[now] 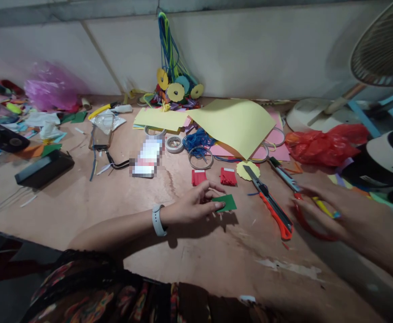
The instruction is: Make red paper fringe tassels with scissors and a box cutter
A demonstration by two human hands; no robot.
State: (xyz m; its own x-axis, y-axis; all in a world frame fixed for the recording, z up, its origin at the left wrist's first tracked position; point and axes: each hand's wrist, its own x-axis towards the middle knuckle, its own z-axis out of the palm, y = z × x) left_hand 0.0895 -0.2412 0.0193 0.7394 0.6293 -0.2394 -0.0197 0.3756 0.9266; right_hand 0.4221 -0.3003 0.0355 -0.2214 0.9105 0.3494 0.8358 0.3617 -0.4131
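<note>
My left hand (pixel 199 202), with a pale watch on its wrist, pinches a small green paper rectangle (pixel 228 202) just above the table. At the right my right hand (pixel 347 215), smeared by motion, has its fingers around the red handles of a pair of scissors (pixel 289 179). The blades point away toward the yellow sheet. Between the hands lies a red box cutter (pixel 273 208), its blade over a scalloped yellow paper disc (pixel 252 169). Two red fringed paper pieces, one (pixel 199 177) left and one (pixel 228 176) right, lie beyond my left hand.
A large yellow sheet (pixel 233 125), blue cord (pixel 198 140) and a tape roll (pixel 174 143) lie farther back. A phone (pixel 148 157) and a black box (pixel 45 169) sit leftward. A red plastic bag (pixel 324 143) and a fan (pixel 385 49) stand at the right.
</note>
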